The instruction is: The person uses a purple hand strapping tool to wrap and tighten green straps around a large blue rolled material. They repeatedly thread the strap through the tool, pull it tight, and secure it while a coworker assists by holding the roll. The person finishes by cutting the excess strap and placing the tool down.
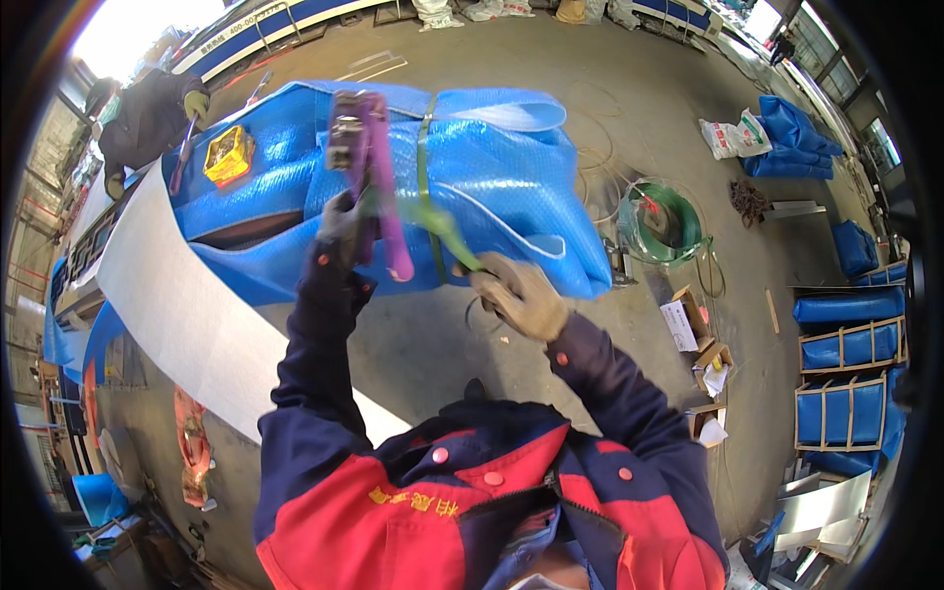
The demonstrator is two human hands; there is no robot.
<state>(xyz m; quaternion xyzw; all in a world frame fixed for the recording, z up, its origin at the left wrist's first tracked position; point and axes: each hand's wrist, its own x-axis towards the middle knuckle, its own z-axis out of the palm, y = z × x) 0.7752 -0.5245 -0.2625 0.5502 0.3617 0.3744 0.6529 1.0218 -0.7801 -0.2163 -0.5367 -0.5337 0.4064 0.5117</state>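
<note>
A large bundle wrapped in blue plastic sheeting lies before me, with a dark green strap running across its top. My left hand, in a dark glove, is closed on a purple strapping tool with a metal head, held over the bundle. In a light glove, my right hand grips a bright green strap end at the bundle's near side. This strap end is blurred and reaches up toward the purple tool. Whether it enters the tool, I cannot tell.
An open yellow box sits on the bundle's left part. Beyond it, a co-worker in gloves holds a long-handled tool. A pale sheet curves down the left. Right of the bundle lie a green strap coil and cardboard boxes.
</note>
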